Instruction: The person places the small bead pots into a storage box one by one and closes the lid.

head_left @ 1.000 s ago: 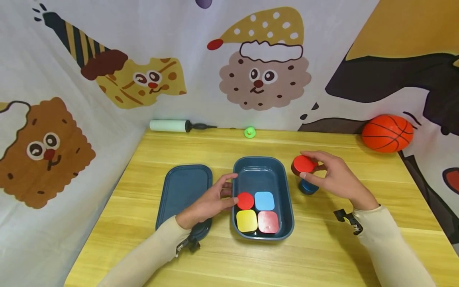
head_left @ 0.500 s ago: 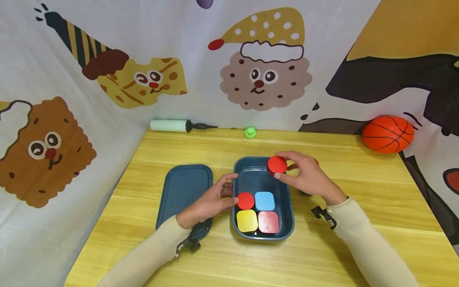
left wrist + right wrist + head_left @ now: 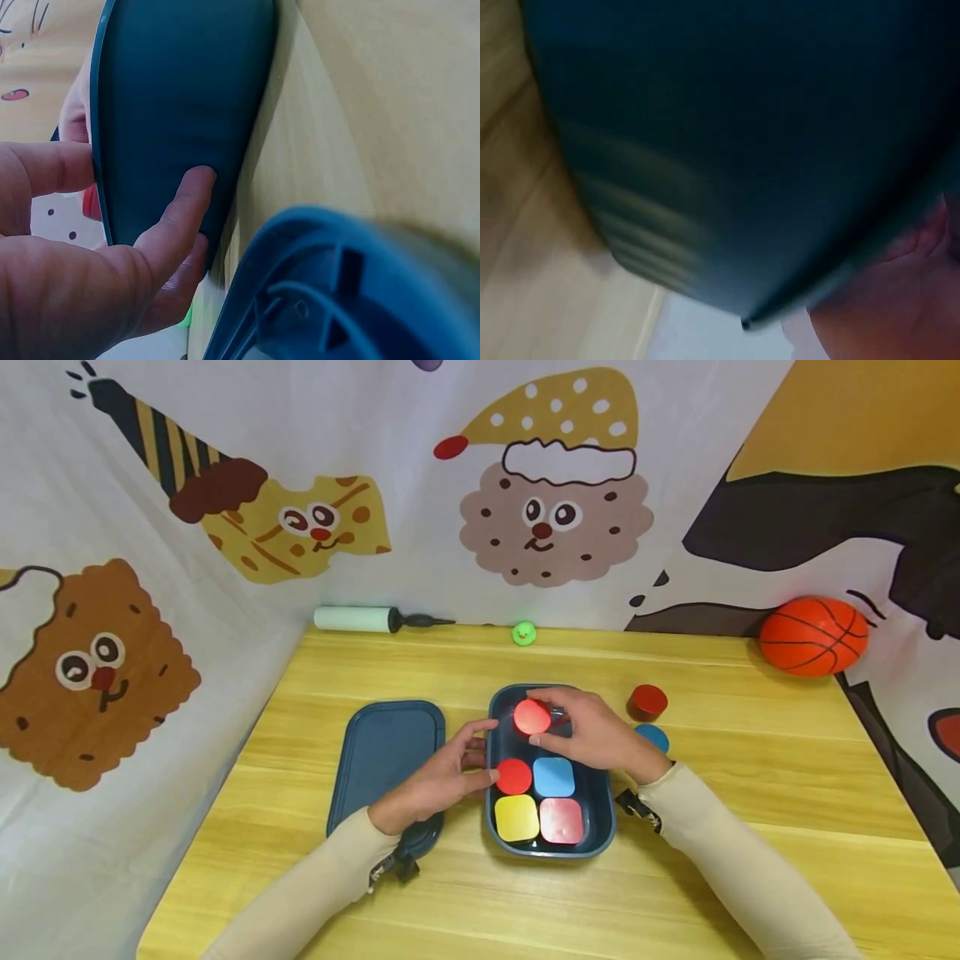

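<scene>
An open dark blue box (image 3: 606, 827) stands in the middle of the table. In it lie a round red block (image 3: 513, 777), a square light blue block (image 3: 553, 777), a square yellow block (image 3: 517, 818) and a square pink block (image 3: 562, 821). My left hand (image 3: 442, 778) holds its left wall, with the thumb at the rim and fingers on the outer side (image 3: 180, 202). Over the far part of the box, my right hand (image 3: 588, 727) pinches another round red block (image 3: 532, 717) between thumb and fingers. The right wrist view is mostly the box's outer wall (image 3: 742, 150).
A dark blue lid (image 3: 390, 747) lies left of the box. Right of it stand a red cylinder (image 3: 647, 702) and a blue round block (image 3: 652, 737). At the back are a hand pump (image 3: 356, 619), a green toy duck (image 3: 523, 632) and a small basketball (image 3: 813, 637).
My right hand has carried the round red block leftward from beside the box to over its far part, uncovering the red cylinder and blue round block. My left hand stays put.
</scene>
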`<state>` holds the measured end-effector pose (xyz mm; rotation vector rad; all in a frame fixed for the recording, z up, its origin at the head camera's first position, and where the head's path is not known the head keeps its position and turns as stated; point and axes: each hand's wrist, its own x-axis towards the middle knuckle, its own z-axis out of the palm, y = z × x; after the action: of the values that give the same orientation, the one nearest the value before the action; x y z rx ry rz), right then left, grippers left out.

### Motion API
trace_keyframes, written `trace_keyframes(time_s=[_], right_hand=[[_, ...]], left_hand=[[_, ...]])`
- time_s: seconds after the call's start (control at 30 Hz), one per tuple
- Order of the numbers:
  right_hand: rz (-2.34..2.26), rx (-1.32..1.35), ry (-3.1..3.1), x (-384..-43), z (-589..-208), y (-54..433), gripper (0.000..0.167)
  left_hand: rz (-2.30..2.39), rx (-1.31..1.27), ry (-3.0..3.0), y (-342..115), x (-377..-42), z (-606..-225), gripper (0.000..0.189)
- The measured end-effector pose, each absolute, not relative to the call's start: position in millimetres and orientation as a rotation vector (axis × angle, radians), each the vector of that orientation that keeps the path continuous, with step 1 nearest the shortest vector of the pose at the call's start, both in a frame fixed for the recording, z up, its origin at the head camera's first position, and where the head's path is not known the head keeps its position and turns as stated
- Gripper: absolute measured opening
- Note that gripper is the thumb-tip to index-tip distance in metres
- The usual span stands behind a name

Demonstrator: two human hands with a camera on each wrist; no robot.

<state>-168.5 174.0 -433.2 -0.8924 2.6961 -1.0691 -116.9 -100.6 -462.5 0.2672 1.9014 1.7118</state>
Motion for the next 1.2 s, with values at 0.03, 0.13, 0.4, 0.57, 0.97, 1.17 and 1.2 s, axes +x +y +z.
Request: trace_keyframes(time_s=[0.03, 0.13, 0.4, 0.57, 0.97, 1.17, 1.2], right_hand=[[-1.037, -0.9, 2.704, -168.8, -434.2, 171.0, 0.069], [-0.939, -0.923, 2.726, -169.5, -437.8, 163.0, 0.069], [-0.84, -0.962, 2.673, -171.3, -451.5, 152.2, 0.066], [-0.849, -0.996, 2.602, -172.8, -456.1, 150.9, 0.064], [-0.818, -1.01, 2.574, -174.2, -455.1, 151.5, 0.059], [-0.943, -0.959, 2.594, -174.1, -451.9, 152.9, 0.053], [-0.969, -0.95, 2.592, -173.8, -451.3, 153.3, 0.053]], left_hand=[[1.711, 0.269, 1.902, -100.6, -117.0, -462.6, 0.074], [1.715, 0.268, 1.899, -100.6, -116.8, -462.9, 0.073], [1.718, 0.264, 1.894, -100.4, -116.9, -464.7, 0.072], [1.724, 0.27, 1.889, -100.3, -117.1, -465.8, 0.073], [1.728, 0.263, 1.886, -100.8, -116.8, -466.3, 0.073], [1.73, 0.264, 1.882, -101.6, -117.0, -465.9, 0.074], [1.73, 0.264, 1.881, -101.8, -117.0, -466.2, 0.074]])
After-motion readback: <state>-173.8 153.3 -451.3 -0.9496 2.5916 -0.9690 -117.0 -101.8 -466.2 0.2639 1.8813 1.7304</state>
